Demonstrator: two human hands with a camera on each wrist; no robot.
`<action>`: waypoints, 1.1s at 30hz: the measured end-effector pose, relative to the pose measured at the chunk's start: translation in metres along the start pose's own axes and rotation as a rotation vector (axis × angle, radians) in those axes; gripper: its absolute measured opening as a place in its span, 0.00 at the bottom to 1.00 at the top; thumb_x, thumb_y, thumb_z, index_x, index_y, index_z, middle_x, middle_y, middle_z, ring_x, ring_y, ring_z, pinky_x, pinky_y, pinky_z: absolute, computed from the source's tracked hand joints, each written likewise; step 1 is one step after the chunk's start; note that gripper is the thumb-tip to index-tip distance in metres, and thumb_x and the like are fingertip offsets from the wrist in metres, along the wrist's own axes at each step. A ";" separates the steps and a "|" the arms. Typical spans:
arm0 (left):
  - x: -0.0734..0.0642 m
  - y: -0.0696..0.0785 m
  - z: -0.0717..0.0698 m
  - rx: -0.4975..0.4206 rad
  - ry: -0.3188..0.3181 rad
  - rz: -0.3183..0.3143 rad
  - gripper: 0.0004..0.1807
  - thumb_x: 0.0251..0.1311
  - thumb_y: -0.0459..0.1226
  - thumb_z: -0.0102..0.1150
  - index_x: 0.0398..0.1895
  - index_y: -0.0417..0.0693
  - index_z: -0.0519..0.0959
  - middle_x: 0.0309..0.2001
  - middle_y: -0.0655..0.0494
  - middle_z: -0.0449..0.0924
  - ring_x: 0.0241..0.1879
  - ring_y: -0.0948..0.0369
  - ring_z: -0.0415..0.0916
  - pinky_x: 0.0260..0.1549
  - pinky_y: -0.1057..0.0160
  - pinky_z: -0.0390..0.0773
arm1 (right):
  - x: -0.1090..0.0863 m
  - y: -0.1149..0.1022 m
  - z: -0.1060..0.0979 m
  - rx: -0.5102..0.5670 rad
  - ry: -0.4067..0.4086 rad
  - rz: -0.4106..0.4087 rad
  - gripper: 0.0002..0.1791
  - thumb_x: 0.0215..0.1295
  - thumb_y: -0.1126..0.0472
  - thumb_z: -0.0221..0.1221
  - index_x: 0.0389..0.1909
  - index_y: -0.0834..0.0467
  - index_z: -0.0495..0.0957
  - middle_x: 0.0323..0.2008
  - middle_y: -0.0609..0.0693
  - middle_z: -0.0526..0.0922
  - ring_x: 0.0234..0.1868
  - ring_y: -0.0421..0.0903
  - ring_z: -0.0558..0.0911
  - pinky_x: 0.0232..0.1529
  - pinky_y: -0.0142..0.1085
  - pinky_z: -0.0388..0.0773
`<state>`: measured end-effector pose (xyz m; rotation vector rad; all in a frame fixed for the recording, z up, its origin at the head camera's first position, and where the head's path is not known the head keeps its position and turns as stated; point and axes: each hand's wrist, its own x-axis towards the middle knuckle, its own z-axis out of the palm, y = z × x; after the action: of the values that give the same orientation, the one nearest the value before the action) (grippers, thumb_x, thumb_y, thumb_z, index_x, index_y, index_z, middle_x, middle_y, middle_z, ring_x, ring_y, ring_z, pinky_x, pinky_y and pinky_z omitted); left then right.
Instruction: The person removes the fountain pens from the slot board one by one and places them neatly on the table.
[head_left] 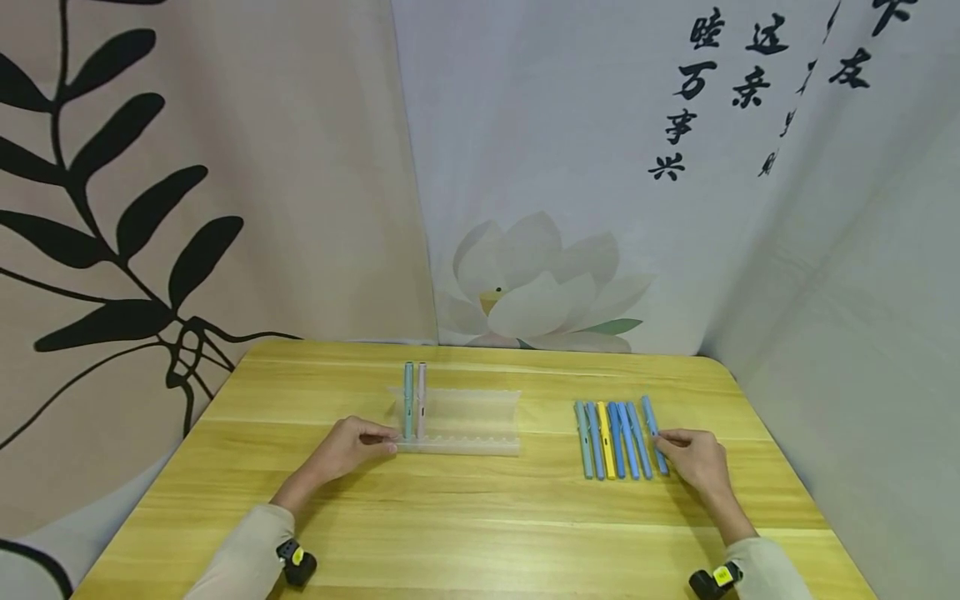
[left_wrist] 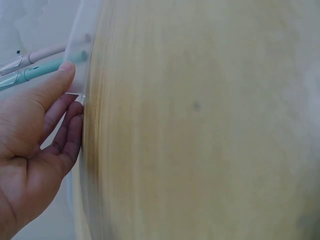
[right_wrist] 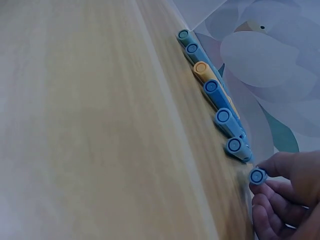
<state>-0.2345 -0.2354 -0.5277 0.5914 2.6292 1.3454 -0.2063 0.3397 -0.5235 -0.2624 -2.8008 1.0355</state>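
My left hand (head_left: 354, 450) pinches the near left corner of a clear plastic pen rack (head_left: 472, 423); in the left wrist view the thumb lies on the rack's edge. On that rack, at its left end, a teal pen (head_left: 408, 400) and a pale pink pen (head_left: 422, 400) lie side by side. My right hand (head_left: 696, 457) pinches a blue pen (head_left: 650, 415) between thumb and fingers, at the right end of a row. The end of this pen (right_wrist: 257, 176) shows at the fingertips in the right wrist view, apart from the others.
Left of the held pen lie a green pen (head_left: 583, 442), a yellow pen (head_left: 605, 442) and several blue pens (head_left: 627, 442), roughly parallel. The wooden table (head_left: 480, 533) meets a printed curtain (head_left: 555, 167) at its back edge.
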 end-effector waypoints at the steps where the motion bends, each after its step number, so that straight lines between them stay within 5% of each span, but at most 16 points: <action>1: 0.000 0.000 0.000 -0.001 0.000 -0.002 0.16 0.65 0.41 0.69 0.52 0.43 0.88 0.48 0.49 0.88 0.43 0.61 0.84 0.41 0.66 0.82 | 0.000 0.000 0.000 0.001 0.000 0.004 0.19 0.69 0.52 0.66 0.47 0.65 0.88 0.46 0.64 0.88 0.49 0.64 0.85 0.49 0.55 0.81; 22: 0.000 0.000 0.000 -0.002 0.000 -0.014 0.16 0.65 0.41 0.69 0.52 0.43 0.87 0.48 0.48 0.88 0.42 0.61 0.83 0.40 0.67 0.82 | -0.002 -0.002 -0.002 0.014 -0.027 0.024 0.17 0.68 0.53 0.66 0.44 0.64 0.88 0.42 0.62 0.89 0.46 0.61 0.86 0.45 0.53 0.82; 33: 0.000 0.001 0.000 0.003 0.004 0.001 0.16 0.66 0.41 0.68 0.52 0.42 0.87 0.48 0.48 0.88 0.43 0.60 0.84 0.41 0.66 0.82 | -0.001 -0.016 -0.012 0.035 -0.024 -0.046 0.20 0.71 0.51 0.64 0.52 0.63 0.86 0.43 0.57 0.89 0.44 0.54 0.86 0.40 0.43 0.82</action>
<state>-0.2337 -0.2349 -0.5272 0.5912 2.6354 1.3441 -0.2047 0.3344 -0.5041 -0.1821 -2.7929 1.0835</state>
